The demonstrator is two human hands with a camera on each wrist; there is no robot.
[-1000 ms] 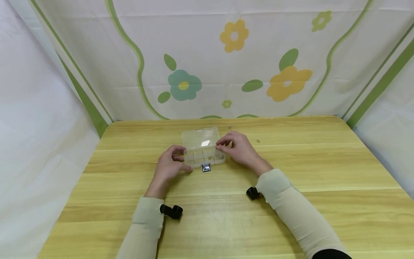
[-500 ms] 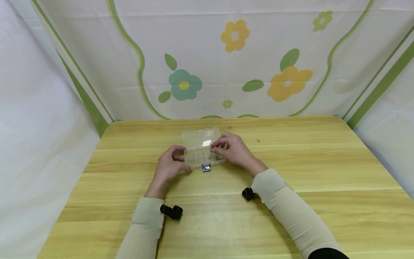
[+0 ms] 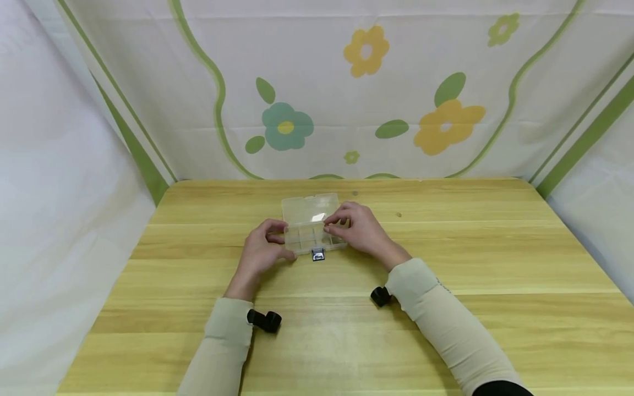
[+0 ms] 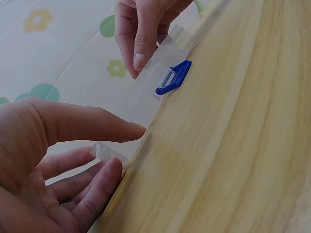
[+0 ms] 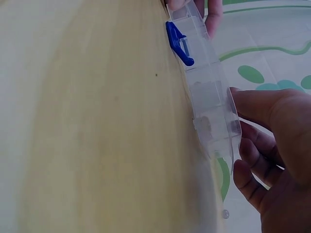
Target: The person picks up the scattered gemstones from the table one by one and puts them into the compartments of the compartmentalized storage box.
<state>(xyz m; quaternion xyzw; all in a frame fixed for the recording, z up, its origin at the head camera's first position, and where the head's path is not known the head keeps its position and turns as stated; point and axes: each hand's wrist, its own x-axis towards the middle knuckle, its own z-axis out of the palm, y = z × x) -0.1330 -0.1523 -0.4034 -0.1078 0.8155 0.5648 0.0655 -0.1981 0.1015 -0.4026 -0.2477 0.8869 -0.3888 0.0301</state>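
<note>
A clear plastic compartment box (image 3: 299, 235) stands on the table with its lid (image 3: 304, 209) raised at the back. Its blue clasp (image 4: 176, 77) hangs at the front edge. My left hand (image 3: 262, 246) grips the box's left end, thumb at the front corner and fingers round the back. Above the right-hand compartments is my right hand (image 3: 364, 230), thumb and forefinger close together just over the dividers. I cannot tell whether those fingertips pinch something small. In the right wrist view the right hand (image 5: 279, 141) lies along the box's far side, its other fingers curled.
Two small roundish things lie on the wooden table (image 3: 446, 330): a greyish one (image 3: 354, 193) near the back edge and a brownish one (image 3: 398, 214) right of the box. Behind the table hangs a white flowered cloth (image 3: 356, 110), with white cloth at both sides.
My right hand has moved slightly left, from the box's right end to over its compartments. The left hand stays on the box's left end. The head view has shifted a little.
</note>
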